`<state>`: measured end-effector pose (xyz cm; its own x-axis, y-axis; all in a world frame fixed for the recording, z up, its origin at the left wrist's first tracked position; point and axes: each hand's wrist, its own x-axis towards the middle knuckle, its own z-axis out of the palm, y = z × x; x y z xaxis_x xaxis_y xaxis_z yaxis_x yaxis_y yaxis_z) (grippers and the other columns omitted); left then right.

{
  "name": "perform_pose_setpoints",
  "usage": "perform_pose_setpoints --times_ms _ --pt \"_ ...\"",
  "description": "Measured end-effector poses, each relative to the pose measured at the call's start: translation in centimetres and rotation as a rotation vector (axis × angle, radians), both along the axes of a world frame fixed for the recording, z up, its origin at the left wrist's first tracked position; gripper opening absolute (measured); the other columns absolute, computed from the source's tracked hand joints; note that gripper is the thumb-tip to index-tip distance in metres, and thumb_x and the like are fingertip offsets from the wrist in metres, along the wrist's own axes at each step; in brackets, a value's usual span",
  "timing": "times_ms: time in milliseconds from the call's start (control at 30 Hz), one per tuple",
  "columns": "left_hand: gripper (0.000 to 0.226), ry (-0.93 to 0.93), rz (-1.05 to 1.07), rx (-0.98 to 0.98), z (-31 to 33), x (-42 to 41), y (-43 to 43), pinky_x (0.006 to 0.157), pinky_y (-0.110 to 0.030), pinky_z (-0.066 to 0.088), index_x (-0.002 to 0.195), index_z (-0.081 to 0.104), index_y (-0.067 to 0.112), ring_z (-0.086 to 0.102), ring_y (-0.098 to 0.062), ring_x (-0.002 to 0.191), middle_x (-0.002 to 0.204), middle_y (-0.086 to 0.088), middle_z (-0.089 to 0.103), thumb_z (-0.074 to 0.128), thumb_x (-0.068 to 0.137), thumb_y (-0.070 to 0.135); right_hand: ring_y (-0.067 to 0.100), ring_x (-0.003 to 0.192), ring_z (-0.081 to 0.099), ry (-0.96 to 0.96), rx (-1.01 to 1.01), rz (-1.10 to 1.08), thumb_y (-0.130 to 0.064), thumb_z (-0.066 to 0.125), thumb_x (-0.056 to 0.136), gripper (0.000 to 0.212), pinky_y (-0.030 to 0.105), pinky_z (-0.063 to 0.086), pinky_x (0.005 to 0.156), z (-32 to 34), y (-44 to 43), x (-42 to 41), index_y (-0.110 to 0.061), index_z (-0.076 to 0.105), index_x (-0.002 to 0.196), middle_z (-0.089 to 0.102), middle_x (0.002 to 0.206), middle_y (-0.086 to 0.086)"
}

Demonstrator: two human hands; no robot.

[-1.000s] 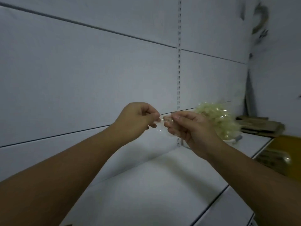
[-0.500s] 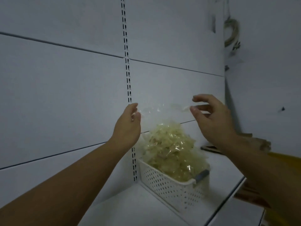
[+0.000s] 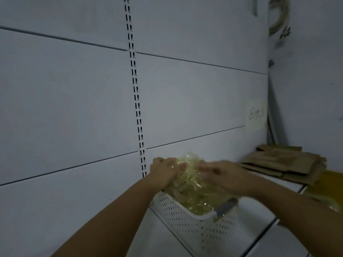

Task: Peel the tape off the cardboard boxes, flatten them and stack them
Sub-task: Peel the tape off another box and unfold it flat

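A white perforated basket (image 3: 196, 225) stands on the white shelf, heaped with a yellowish wad of crumpled clear tape (image 3: 193, 190). My left hand (image 3: 163, 171) rests against the left side of the wad's top. My right hand (image 3: 222, 173) lies on the right side of it, blurred by motion. Both hands press on the tape heap; the strip I carried cannot be made out among it. A stack of flattened brown cardboard boxes (image 3: 284, 164) lies on the shelf at the back right.
A white panelled wall with a slotted upright (image 3: 136, 101) rises behind the basket. A yellow object (image 3: 326, 186) sits at the right edge below the cardboard. A paper label (image 3: 257, 114) is stuck on the wall near the corner.
Both hands held a clear tape strip stretched above the basket; they have dropped down onto the tape heap. The view has shifted right, showing the cardboard stack.
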<state>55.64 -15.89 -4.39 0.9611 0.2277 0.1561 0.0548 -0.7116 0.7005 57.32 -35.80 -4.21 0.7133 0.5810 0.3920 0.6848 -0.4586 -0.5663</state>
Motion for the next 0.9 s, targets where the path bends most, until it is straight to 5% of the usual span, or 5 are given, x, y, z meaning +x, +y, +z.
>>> perform_pose_setpoints --times_ms 100,300,467,633,900 --pt "0.067 -0.001 0.010 0.055 0.4 0.1 -0.3 0.111 -0.047 0.030 0.139 0.043 0.029 0.031 -0.032 0.135 0.146 -0.011 0.032 0.046 0.083 0.066 0.003 0.106 0.056 -0.132 0.412 -0.186 -0.025 0.054 0.092 0.027 0.018 0.040 0.093 3.1 -0.4 0.2 -0.023 0.065 0.117 0.063 0.114 -0.011" --pt "0.069 -0.047 -0.051 0.093 1.0 -0.9 0.3 0.095 -0.047 0.049 0.131 0.031 0.048 0.058 -0.033 0.109 0.120 -0.014 0.059 0.046 0.067 0.070 0.009 0.140 0.026 -0.310 -0.293 -0.048 -0.041 0.040 0.097 0.051 0.027 0.022 0.113 1.6 3.4 0.8 -0.028 0.029 0.145 0.025 0.155 -0.008" --pt "0.063 -0.085 -0.182 -0.040 1.3 -3.1 1.7 0.086 -0.017 0.049 0.146 0.019 0.041 0.050 -0.011 0.114 0.143 0.001 0.042 0.045 0.090 0.053 0.008 0.145 0.005 -0.297 -0.330 0.010 -0.035 0.040 0.098 0.058 0.026 0.007 0.116 1.3 3.9 0.5 -0.026 0.013 0.149 0.007 0.159 -0.006" --pt "0.065 -0.348 0.004 -0.271 2.5 -5.6 2.8 0.088 -0.027 0.034 0.145 0.020 0.041 0.038 -0.016 0.128 0.155 0.000 0.023 0.056 0.091 0.035 0.009 0.143 -0.018 -0.205 -0.259 0.038 -0.042 0.046 0.094 0.069 0.035 0.008 0.118 1.6 3.9 -0.5 -0.021 0.011 0.150 -0.003 0.159 -0.006" --pt "0.054 -0.110 0.094 0.137 2.9 -9.5 5.6 0.102 -0.031 0.033 0.142 0.037 0.024 0.039 -0.023 0.133 0.150 -0.006 0.036 0.053 0.092 0.039 0.018 0.126 0.047 -0.358 0.578 -0.239 -0.027 0.058 0.090 0.033 0.024 0.031 0.099 5.1 3.3 -2.5 -0.017 0.059 0.122 0.057 0.131 0.003"
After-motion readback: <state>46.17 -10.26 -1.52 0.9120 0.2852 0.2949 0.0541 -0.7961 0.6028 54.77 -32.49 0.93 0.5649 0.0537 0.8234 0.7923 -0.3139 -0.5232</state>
